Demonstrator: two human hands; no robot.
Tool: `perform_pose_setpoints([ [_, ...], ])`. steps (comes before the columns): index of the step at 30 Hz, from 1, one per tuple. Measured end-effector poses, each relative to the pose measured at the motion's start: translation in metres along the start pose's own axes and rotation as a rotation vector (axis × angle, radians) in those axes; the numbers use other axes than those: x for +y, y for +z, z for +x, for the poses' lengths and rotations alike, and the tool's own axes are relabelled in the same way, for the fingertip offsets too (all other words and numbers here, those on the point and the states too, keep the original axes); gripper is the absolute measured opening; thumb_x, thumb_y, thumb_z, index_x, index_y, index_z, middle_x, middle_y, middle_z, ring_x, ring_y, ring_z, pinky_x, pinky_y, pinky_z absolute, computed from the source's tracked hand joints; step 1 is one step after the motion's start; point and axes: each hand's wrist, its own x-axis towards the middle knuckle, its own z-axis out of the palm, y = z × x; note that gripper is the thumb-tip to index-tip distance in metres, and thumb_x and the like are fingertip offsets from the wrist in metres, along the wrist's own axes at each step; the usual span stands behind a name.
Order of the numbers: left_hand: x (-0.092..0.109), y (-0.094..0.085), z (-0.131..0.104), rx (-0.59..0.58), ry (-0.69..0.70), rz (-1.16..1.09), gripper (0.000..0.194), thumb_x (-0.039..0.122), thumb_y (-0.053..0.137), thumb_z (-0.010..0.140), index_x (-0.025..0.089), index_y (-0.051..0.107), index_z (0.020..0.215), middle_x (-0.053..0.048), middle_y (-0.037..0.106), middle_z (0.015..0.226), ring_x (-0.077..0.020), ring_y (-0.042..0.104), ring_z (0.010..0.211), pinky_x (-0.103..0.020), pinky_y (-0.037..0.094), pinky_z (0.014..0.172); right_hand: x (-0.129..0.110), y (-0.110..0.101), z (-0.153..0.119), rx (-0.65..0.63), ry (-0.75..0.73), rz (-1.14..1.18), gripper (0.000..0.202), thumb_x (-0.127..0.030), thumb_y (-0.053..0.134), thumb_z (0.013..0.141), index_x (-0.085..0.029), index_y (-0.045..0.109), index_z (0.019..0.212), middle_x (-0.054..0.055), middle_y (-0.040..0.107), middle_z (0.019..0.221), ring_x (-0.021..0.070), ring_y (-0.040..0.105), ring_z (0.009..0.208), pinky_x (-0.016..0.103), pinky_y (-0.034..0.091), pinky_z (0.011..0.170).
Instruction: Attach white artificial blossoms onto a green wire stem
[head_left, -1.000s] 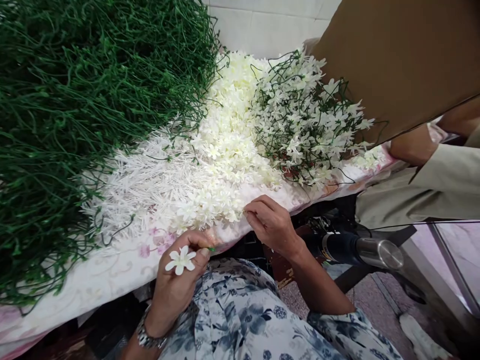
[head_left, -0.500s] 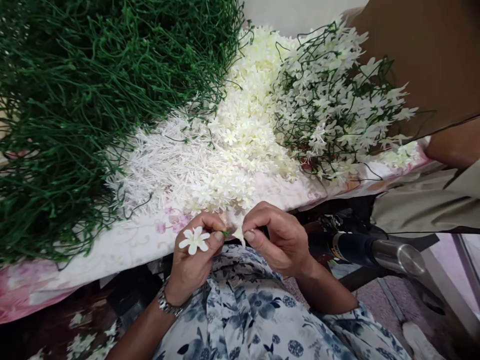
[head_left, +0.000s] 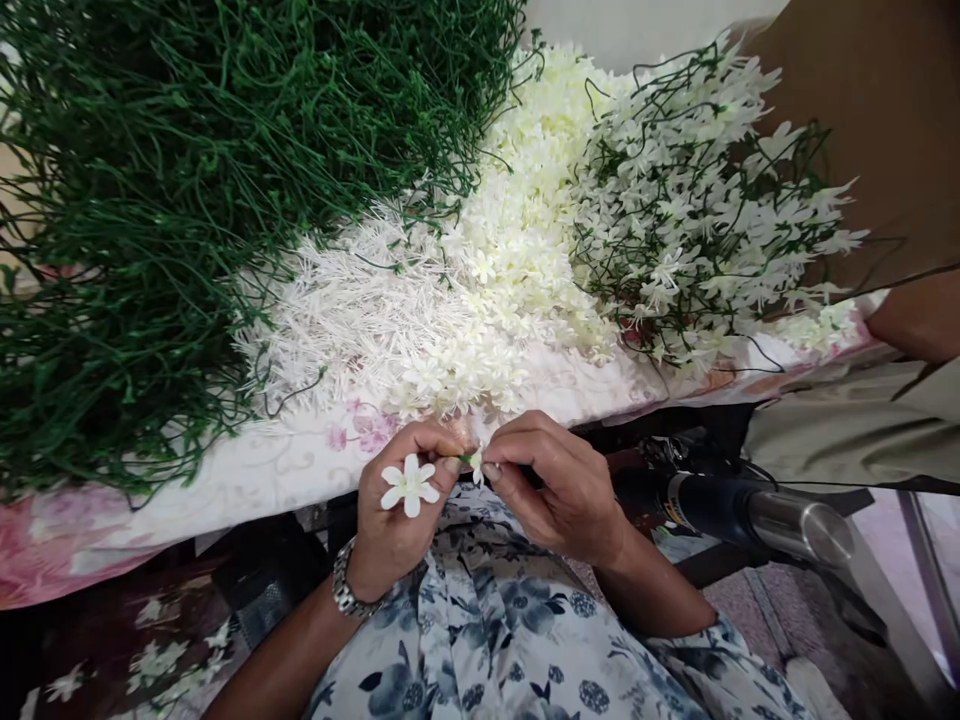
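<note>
Both hands (head_left: 480, 480) on a white flower (head_left: 409, 486)

My right hand (head_left: 559, 490) left the loose blossoms (head_left: 480, 350) and now pinches one at my left hand (head_left: 401, 500).

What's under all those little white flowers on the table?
Under the white flowers lies a cloth with pink blossoms printed on it. The table beneath is covered, so it cannot be seen.

No text or label can be read anywhere.
</note>
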Motion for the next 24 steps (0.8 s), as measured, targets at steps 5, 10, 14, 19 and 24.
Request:
perform_pose_setpoints([
  [5,-0.003,-0.001,-0.003,0.005,0.038,0.050,0.003,0.019,0.059,0.085,0.021,0.061,0.086,0.002,0.055,0.076,-0.0106,0.047,0.067,-0.022,0.036,0.059,0.001,0.002,-0.003,-0.039,0.022,0.014,0.013,-0.005,0.057,0.083,-0.012,0.058,0.094,0.008,0.061,0.081,0.0128,0.058,0.076,0.024,0.052,0.067],
  [10,0.005,-0.002,0.000,-0.025,0.069,0.187,0.004,0.017,0.058,0.085,0.020,0.059,0.083,0.003,0.055,0.073,-0.0092,0.049,0.066,-0.021,0.038,0.059,0.002,0.004,-0.005,-0.051,0.001,-0.060,0.014,-0.003,0.056,0.082,-0.012,0.058,0.093,0.008,0.062,0.081,0.0131,0.057,0.076,0.025,0.051,0.067],
  [14,0.013,-0.005,0.005,-0.118,0.059,0.320,0.010,0.014,0.054,0.086,0.018,0.059,0.079,0.003,0.057,0.067,-0.0079,0.050,0.060,-0.019,0.039,0.055,0.003,0.005,-0.006,-0.055,-0.042,-0.130,0.014,-0.004,0.055,0.083,-0.014,0.057,0.091,0.008,0.062,0.079,0.0140,0.057,0.074,0.026,0.051,0.065],
  [19,0.015,-0.006,0.009,-0.144,0.116,0.389,0.011,0.008,0.055,0.081,0.016,0.060,0.075,0.001,0.062,0.068,-0.0087,0.056,0.061,-0.019,0.043,0.057,0.006,0.001,-0.005,-0.160,-0.032,-0.147,0.011,-0.004,0.054,0.084,-0.013,0.058,0.090,0.007,0.062,0.078,0.0133,0.057,0.073,0.025,0.049,0.065],
  [24,0.013,-0.005,0.008,-0.108,0.239,0.435,0.011,0.006,0.055,0.079,0.016,0.061,0.077,-0.001,0.064,0.068,-0.0100,0.059,0.059,-0.020,0.046,0.056,0.007,-0.003,-0.002,-0.241,-0.002,-0.124,0.010,-0.006,0.051,0.086,-0.012,0.059,0.086,0.006,0.061,0.076,0.0118,0.055,0.072,0.023,0.047,0.064],
])
